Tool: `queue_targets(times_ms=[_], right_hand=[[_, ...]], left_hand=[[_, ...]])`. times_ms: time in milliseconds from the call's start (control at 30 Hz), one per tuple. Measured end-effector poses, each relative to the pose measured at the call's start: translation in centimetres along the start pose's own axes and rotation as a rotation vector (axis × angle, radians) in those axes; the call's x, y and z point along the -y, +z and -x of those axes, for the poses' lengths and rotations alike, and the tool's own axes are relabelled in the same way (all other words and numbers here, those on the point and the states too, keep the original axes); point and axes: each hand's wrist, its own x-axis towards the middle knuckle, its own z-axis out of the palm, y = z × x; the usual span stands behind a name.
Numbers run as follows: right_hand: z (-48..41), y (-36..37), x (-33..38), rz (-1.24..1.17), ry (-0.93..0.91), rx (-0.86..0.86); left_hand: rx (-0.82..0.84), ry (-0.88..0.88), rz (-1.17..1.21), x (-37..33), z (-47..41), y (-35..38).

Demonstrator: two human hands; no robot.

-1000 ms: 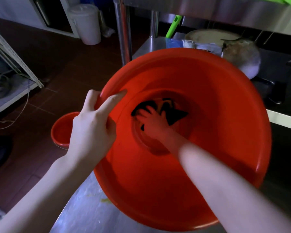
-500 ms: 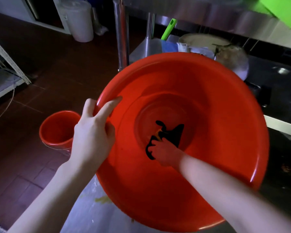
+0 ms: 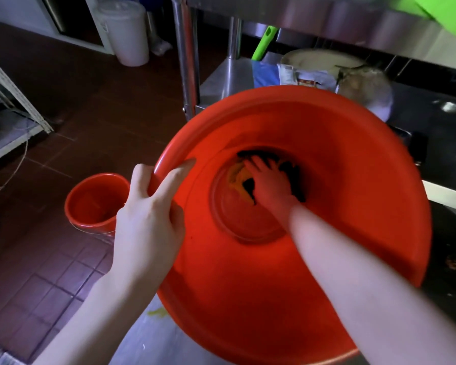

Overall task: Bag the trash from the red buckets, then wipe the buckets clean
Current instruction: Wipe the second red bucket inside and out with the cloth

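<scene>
Red plastic, large red bucket (image 3: 327, 233): tipped with its mouth toward the camera, its lower side against the steel bench (image 3: 142, 338), its rim filling most of the view.

Dark cloth (image 3: 294, 172): bunched at the far side of the bucket's round bottom, directly under the right hand (image 3: 270, 187). Parts of it show beyond the fingertips and on both sides of the palm.

Right hand: reached deep inside the bucket, forearm running down the inner wall. Fingers spread and laid flat, pressing the cloth against the bottom. Blurred.

Yellow residue (image 3: 236, 177): a smear on the bottom, just left of the cloth and the right hand.

Left hand (image 3: 148, 219): on the near left part of the rim, well apart from the cloth. It grips the rim, with one finger laid straight along the inner wall and the others curled over the outer edge.

Small red bucket (image 3: 90, 206): upright on the tiled floor (image 3: 50, 285), left of the large one, partly behind the left hand.

Yellow scrap (image 3: 157, 312): on the bench, beside the large bucket's lower edge.

Steel post (image 3: 184, 61): upright behind the large bucket.

Green handle (image 3: 263, 43): leaning behind the post, over a lower shelf.

White bin (image 3: 127, 35): lidded, on the floor at the far left.
</scene>
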Motion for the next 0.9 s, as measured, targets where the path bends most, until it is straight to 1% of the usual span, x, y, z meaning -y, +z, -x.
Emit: queue_targets(times_ms=[100, 200, 300, 367, 500, 567, 667, 800, 900], right_hand=[[2.6, 0.6, -3.4, 0.030, 0.086, -0.001], [5.6, 2.4, -4.1, 0.016, 0.193, 0.071], [8.3, 4.5, -3.5, 0.101, 0.147, 0.208], [9.5, 5.4, -2.7, 0.069, 0.131, 0.260], [9.7, 6.5, 0.5, -0.067, 0.057, 0.383], [9.2, 6.7, 2.7, -0.148, 0.048, 0.397], [8.4, 6.5, 5.3, -0.304, 0.074, 0.382], [8.3, 5.7, 6.9, -0.516, 0.101, 0.346], [7.2, 4.2, 8.7, -0.795, 0.123, 0.233]], left_hand=[[-0.008, 0.009, -0.002, -0.6, 0.1, 0.1], [0.000, 0.026, -0.004, -1.4, 0.1, 0.2], [-0.008, 0.028, -0.001, -1.6, 0.2, 0.3], [-0.017, 0.030, -0.007, -1.5, 0.4, 0.3], [-0.038, 0.030, -0.003, -1.4, 0.6, 0.3], [-0.051, 0.027, 0.001, -1.7, 0.8, 0.3], [-0.048, 0.026, 0.006, -2.1, 1.0, 0.3], [-0.045, 0.045, 0.014, -2.1, 1.1, 0.3], [-0.042, 0.068, 0.009, -2.1, 1.1, 0.3]])
